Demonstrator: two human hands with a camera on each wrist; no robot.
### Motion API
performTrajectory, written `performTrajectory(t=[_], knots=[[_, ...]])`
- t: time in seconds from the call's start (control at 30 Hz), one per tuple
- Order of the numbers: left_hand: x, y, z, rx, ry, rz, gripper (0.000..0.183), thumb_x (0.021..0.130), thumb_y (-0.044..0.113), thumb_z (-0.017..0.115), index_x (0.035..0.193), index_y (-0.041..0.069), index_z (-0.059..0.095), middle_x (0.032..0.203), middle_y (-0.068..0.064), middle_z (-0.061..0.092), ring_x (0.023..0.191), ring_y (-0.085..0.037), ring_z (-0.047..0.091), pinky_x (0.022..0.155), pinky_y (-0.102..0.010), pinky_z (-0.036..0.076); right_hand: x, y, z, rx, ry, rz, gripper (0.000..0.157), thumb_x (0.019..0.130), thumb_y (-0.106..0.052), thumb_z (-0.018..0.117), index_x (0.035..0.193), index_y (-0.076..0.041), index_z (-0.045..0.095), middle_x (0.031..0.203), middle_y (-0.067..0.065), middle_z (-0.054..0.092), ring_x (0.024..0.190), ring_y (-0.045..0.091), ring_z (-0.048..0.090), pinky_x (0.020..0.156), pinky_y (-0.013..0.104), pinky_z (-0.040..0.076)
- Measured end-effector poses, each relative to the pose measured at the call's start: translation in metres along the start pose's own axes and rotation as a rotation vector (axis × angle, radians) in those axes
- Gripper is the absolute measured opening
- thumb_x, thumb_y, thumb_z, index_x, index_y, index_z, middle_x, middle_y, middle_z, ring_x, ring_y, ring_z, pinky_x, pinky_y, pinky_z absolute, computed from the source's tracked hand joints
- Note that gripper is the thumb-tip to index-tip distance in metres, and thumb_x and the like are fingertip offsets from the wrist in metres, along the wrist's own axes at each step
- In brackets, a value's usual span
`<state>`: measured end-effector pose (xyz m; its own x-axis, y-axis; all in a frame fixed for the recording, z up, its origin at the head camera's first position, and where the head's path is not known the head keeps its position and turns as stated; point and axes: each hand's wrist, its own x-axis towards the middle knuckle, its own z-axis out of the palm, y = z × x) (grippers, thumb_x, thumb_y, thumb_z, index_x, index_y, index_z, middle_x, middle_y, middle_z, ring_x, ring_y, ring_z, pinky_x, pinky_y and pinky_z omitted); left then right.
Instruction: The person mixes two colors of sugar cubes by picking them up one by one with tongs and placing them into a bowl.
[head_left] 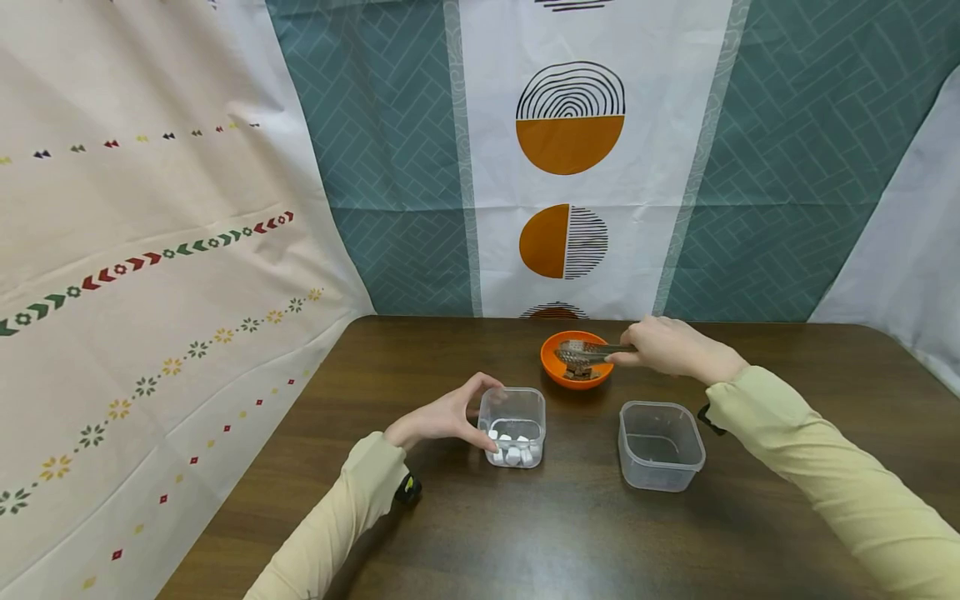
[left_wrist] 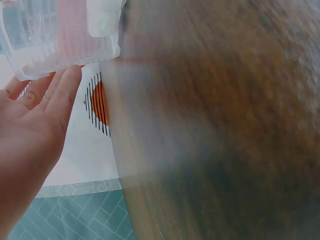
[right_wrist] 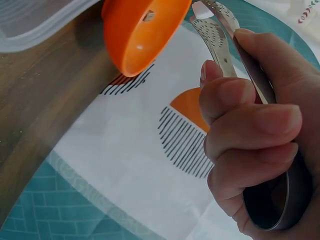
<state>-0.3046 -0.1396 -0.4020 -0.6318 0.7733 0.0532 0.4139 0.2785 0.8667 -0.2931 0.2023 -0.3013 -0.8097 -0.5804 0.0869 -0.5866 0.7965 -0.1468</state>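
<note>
My left hand (head_left: 448,415) holds the left clear plastic container (head_left: 512,392), thumb at its near side and fingers at its far side. Small white pieces (head_left: 513,455) lie on that container's bottom. In my right hand (head_left: 671,346) I grip metal tongs (right_wrist: 255,70) with perforated ends, fingers curled round the arms. The ends of the tongs are over the orange bowl (head_left: 550,367), which has brown chunks (head_left: 579,374) in it. A white patch shows between the tong ends in the right wrist view; I cannot tell whether it is a held piece.
A second clear container (head_left: 660,475) stands on the right of the brown wooden table (head_left: 555,533), nearer to me than the bowl. Patterned cloth (head_left: 592,192) hangs behind the table's far edge, and cream cloth (head_left: 187,275) hangs along the left.
</note>
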Motion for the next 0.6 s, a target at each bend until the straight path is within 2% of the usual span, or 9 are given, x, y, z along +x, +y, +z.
performTrajectory(t=[0.13,0.47,0.6], knots=[[0.0003,-0.0009,0.0002,0.002,0.002,-0.003,0.076,0.068,0.017,0.08,0.127,0.009,0.032,0.126,-0.01,0.04,0.112,-0.023,0.042,0.091,-0.032,0.037,0.001,0.0027,0.004,-0.005,-0.017,0.012,0.038,0.087,-0.029,0.06,0.056,-0.015,0.043,0.051,-0.005,0.035,0.039,0.008,0.036,0.041,0.026,0.031],[-0.0002,-0.0001,-0.0004,0.005,0.001,-0.014,0.076,0.068,0.017,0.081,0.126,0.01,0.032,0.125,-0.008,0.04,0.111,-0.021,0.042,0.091,-0.031,0.037,0.0027,0.0038,0.0059,0.021,-0.091,0.052,0.03,0.088,-0.03,0.059,0.062,-0.015,0.054,0.053,-0.004,0.041,0.037,0.009,0.038,0.041,0.027,0.033],[0.0007,-0.0004,-0.0005,0.006,0.001,-0.012,0.076,0.067,0.017,0.081,0.125,0.01,0.033,0.124,-0.007,0.04,0.111,-0.02,0.042,0.091,-0.031,0.037,0.0015,0.0054,0.0045,0.016,-0.085,0.057,0.031,0.088,-0.031,0.058,0.062,-0.015,0.053,0.052,-0.004,0.042,0.038,0.009,0.039,0.041,0.028,0.034]])
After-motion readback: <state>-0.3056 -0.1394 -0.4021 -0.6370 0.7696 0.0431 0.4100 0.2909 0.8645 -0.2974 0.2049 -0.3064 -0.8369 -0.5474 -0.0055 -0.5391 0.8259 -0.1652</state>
